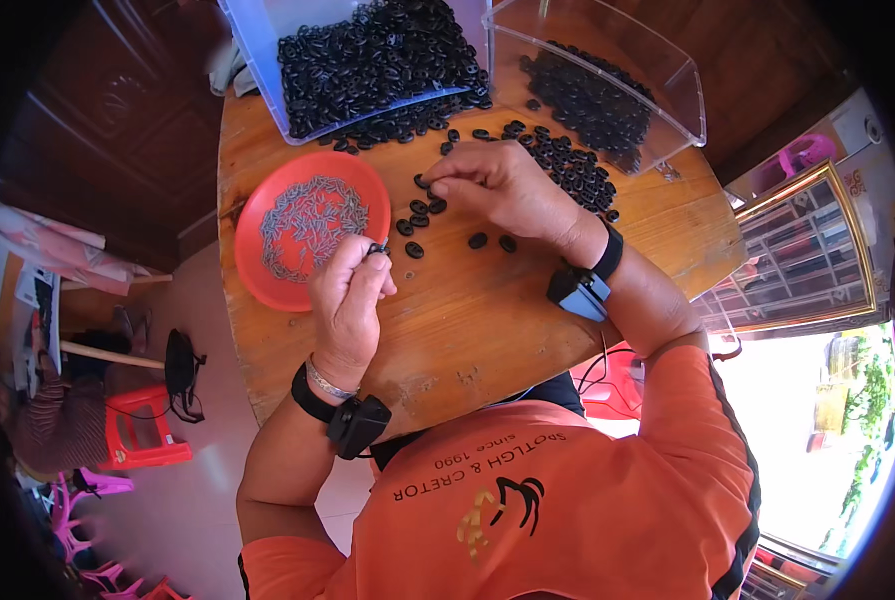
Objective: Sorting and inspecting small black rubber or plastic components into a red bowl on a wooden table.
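Observation:
My left hand (345, 305) is closed, with a small black oval piece (376, 249) pinched between thumb and forefinger beside the rim of a red plate (250, 240). Many short grey metal pins or screws (312, 215) lie on that plate; their exact kind is too small to tell. Further right, my right hand (512, 195) reaches over the wooden table (437, 330), thumb and forefinger pinching at another black oval piece (421, 181). Several loose black oval pieces (414, 250) with slots in them lie below its fingertips, and two more rest under the wrist.
A clear bluish bin (257, 75) heaped with black pieces stands at the far edge. Right of it is a tilted transparent box (702, 110) holding more, with a spread pile (577, 175) before it. A person (52, 420) sits at the left near a red stool (147, 430).

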Motion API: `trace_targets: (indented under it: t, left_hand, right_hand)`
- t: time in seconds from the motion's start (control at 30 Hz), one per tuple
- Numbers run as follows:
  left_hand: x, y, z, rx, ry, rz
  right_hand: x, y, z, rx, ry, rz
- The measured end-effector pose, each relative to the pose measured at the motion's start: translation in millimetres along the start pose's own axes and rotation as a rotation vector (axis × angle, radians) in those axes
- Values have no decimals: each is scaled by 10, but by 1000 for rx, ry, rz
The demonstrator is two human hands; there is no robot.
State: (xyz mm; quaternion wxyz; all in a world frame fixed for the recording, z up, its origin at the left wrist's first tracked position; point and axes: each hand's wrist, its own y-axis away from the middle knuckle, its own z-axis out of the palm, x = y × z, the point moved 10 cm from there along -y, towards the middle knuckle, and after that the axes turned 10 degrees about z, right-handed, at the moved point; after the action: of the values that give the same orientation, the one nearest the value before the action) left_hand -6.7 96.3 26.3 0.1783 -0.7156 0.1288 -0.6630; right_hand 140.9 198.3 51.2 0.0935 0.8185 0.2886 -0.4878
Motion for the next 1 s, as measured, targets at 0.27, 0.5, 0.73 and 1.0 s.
trace_targets:
  t: [0.27, 0.5, 0.73, 1.0]
  left_hand:
    - [-275, -25, 242, 17, 33, -107]
    - [-362, -41, 365, 2, 57, -119]
    - [-361, -47, 338, 9, 58, -134]
    - [-384, -97, 343, 2, 74, -111]
  right_hand:
    - [144, 133, -175, 91, 467, -245]
    - [236, 155, 342, 33, 770, -449]
    - [289, 115, 379, 0, 751, -404]
    - [307, 100, 265, -106, 640, -368]
